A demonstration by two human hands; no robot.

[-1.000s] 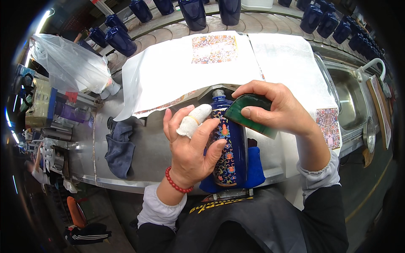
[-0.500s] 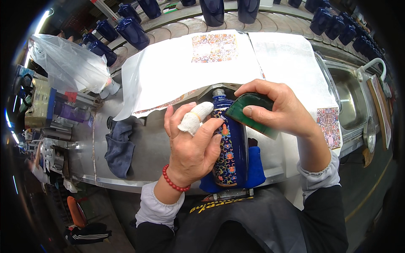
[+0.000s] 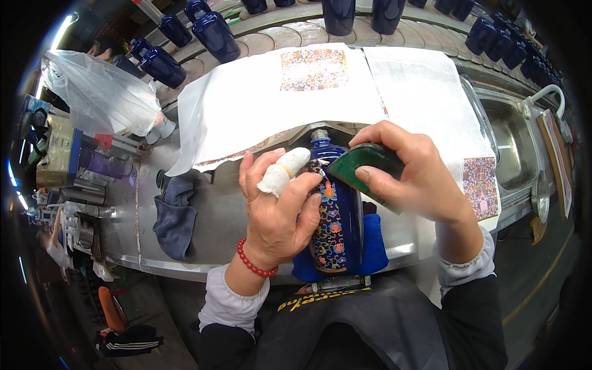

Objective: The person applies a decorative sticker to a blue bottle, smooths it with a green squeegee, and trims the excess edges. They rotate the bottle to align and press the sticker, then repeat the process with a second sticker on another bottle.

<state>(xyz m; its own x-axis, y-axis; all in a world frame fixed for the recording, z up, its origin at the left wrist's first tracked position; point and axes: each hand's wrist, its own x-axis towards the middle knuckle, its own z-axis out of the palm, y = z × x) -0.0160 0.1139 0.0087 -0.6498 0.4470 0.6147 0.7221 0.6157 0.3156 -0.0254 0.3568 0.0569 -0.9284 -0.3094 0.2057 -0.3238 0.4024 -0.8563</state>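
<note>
A dark blue bottle (image 3: 349,222) with a clear threaded neck lies on a blue cloth pad (image 3: 375,245), its neck pointing away from me. A colourful floral decal (image 3: 330,231) covers its upper face. My left hand (image 3: 277,200) rests along the bottle's left side, thumb and index fingertip pressed at the decal's upper part; a small pale fleck shows at the index fingertip. White cloth with a yellow band wraps one of its fingers. My right hand (image 3: 410,172) grips a green, round-edged flat scraper (image 3: 364,169), whose tip sits over the bottle's shoulder.
White paper sheets (image 3: 234,105) with printed floral decals (image 3: 314,69) spread across the metal bench. Beyond them, blue bottles (image 3: 216,37) stand on a slatted conveyor (image 3: 259,43). At left are a grey cloth (image 3: 174,219) and a plastic bag (image 3: 102,92); a sink (image 3: 509,142) is at right.
The conveyor bottles have shifted to the right. My right hand has tilted the scraper and moved slightly left at the wrist. My left hand has barely shifted; the bottle lies as before.
</note>
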